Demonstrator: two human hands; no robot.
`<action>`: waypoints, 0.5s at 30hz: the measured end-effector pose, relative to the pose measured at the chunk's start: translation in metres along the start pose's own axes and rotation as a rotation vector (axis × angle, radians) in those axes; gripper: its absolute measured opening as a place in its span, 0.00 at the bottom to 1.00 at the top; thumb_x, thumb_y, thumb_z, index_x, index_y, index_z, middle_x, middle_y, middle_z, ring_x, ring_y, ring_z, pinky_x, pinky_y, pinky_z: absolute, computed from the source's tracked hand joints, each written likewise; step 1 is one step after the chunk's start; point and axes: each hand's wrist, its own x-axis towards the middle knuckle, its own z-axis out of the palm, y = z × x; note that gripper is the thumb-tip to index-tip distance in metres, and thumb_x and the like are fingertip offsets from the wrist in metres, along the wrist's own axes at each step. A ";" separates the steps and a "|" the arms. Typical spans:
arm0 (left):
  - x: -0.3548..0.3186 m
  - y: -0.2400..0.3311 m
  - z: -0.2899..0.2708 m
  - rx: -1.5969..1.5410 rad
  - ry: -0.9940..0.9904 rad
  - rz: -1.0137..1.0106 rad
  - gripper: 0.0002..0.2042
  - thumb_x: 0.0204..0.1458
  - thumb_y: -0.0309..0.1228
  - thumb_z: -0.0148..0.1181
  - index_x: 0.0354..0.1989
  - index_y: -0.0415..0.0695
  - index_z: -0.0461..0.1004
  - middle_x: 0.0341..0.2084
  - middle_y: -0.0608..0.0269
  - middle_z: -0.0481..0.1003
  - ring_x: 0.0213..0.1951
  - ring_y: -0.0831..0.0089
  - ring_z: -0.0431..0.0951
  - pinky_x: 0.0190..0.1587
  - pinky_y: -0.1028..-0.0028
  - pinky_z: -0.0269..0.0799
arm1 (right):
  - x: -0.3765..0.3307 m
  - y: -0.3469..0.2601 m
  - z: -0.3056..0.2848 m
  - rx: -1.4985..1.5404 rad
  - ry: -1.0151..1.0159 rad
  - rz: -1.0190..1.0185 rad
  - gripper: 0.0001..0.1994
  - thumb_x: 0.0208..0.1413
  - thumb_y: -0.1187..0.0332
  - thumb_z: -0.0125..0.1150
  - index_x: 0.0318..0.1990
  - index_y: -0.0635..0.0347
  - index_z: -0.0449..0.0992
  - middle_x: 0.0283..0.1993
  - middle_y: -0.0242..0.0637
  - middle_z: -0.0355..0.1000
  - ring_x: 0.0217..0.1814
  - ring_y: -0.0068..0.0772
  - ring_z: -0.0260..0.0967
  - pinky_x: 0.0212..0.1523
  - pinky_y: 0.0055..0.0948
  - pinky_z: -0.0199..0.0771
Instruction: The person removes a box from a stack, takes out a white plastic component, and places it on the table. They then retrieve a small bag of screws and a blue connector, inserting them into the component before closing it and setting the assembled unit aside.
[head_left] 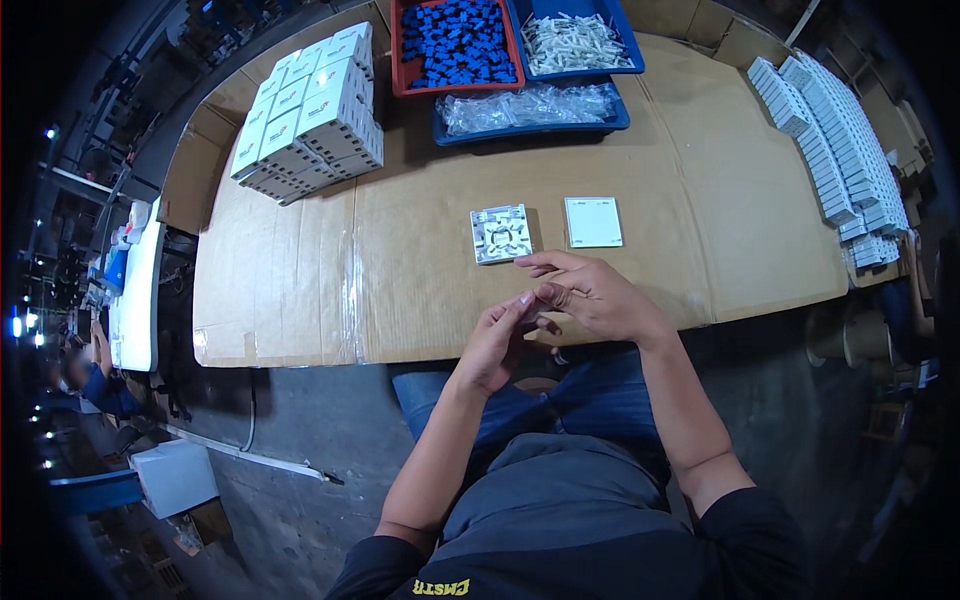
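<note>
cardboard-covered tabletop (640, 150), near edge: left hand (497, 345) and right hand (590, 295) pinch tiny part together, grip closed. open white base (501, 234), cover (593, 222) beside. judged: part prep; next needs precise seating.

Dim workshop, grey concrete floor (300, 450). Worktable covered with taped brown cardboard (400, 290). White bench (140, 290) at left, small bright lights (18, 325) beyond. White box (175, 475) on floor, blue bin (95, 492) beside.
</note>
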 end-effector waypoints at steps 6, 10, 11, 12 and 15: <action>0.001 0.007 -0.013 0.173 0.005 0.025 0.17 0.67 0.41 0.58 0.53 0.39 0.78 0.43 0.58 0.82 0.46 0.68 0.83 0.49 0.62 0.83 | -0.001 -0.010 -0.007 -0.041 -0.078 0.072 0.21 0.71 0.55 0.56 0.46 0.66 0.85 0.65 0.47 0.72 0.58 0.38 0.76 0.58 0.34 0.75; 0.001 0.014 -0.014 0.214 -0.055 0.003 0.18 0.67 0.41 0.60 0.53 0.37 0.78 0.43 0.57 0.82 0.45 0.67 0.83 0.51 0.62 0.82 | -0.001 -0.008 -0.009 -0.043 -0.063 0.034 0.20 0.71 0.55 0.57 0.45 0.66 0.85 0.64 0.46 0.74 0.58 0.37 0.76 0.56 0.32 0.76; 0.001 0.014 -0.013 0.206 -0.056 -0.003 0.18 0.66 0.40 0.60 0.53 0.37 0.78 0.42 0.57 0.82 0.44 0.67 0.84 0.52 0.63 0.82 | 0.000 -0.011 -0.008 -0.016 -0.067 0.047 0.20 0.71 0.55 0.57 0.46 0.66 0.85 0.64 0.46 0.73 0.58 0.37 0.76 0.56 0.33 0.76; 0.001 0.014 -0.012 0.198 -0.056 -0.010 0.18 0.66 0.40 0.60 0.52 0.36 0.78 0.41 0.57 0.83 0.43 0.66 0.85 0.53 0.63 0.82 | 0.001 -0.013 -0.008 0.012 -0.072 0.061 0.20 0.71 0.55 0.57 0.46 0.66 0.85 0.65 0.46 0.73 0.58 0.37 0.76 0.55 0.34 0.76; 0.003 0.012 -0.010 0.131 -0.092 0.029 0.18 0.65 0.40 0.61 0.52 0.35 0.78 0.38 0.57 0.83 0.41 0.63 0.86 0.53 0.62 0.81 | 0.003 -0.014 -0.005 -0.021 -0.124 0.044 0.21 0.71 0.54 0.56 0.50 0.66 0.84 0.68 0.47 0.71 0.59 0.38 0.76 0.56 0.35 0.76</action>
